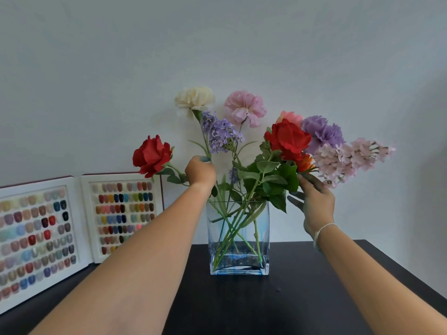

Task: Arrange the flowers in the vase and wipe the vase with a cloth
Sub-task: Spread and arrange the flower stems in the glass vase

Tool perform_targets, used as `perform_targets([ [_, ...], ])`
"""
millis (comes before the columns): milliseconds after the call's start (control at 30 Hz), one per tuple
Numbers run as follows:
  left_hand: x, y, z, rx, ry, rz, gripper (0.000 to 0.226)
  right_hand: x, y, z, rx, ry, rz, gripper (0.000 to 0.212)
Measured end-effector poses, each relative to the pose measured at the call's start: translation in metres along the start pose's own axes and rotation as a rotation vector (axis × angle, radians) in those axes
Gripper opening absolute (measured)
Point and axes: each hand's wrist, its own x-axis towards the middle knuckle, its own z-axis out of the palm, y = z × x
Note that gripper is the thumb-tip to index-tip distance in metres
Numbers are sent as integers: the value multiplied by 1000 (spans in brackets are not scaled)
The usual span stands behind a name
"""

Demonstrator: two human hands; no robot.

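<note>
Both forearms reach over the dark surface (302, 298) toward the glass vase (238, 238), which stands near its back edge, flowers (244, 110) fanned above the rim. Left hand (200, 171): grip clamped on a stem bearing a cream bloom. Right hand (315, 201): fingers spread apart, touching the leaves beside an orange bloom. A nail-colour display (72, 218) leans at the left back corner.

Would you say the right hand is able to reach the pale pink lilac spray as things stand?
Probably yes: the right hand is open just below the pale pink lilac spray, with nothing between them.
</note>
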Motion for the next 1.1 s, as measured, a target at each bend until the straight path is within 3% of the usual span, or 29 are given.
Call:
perform_targets([
  [133, -1, -8, -5, 68, 27, 76, 26, -2, 2, 1, 10, 23, 7, 12],
  [267, 1, -7, -14, 106, -11, 74, 12, -5, 1, 2, 16, 40, 18, 12],
  [433, -10, 5, -20, -54, -74, 29, 40, -7, -2, 2, -10, 43, 20, 10],
  [600, -30, 4, -5, -123, -250, 112, 12, -9, -3, 4, 2, 59, 34, 8],
  [700, -32, 4, 10, -151, -306, 60, 32, -9, -3, 4, 8, 65, 34, 8],
  [800, -29, 2, 23, -178, -309, 40, 38, -8, -4, 4, 5, 59, 31, 9],
  [967, -24, 0, 29, -245, -244, -9, 11, -5, -4, 4, 8, 48, 27, 13],
  [1100, -20, -4, 23, -278, -198, 3, 6, -1, -6, 4, -7, 31, 24, 9],
])
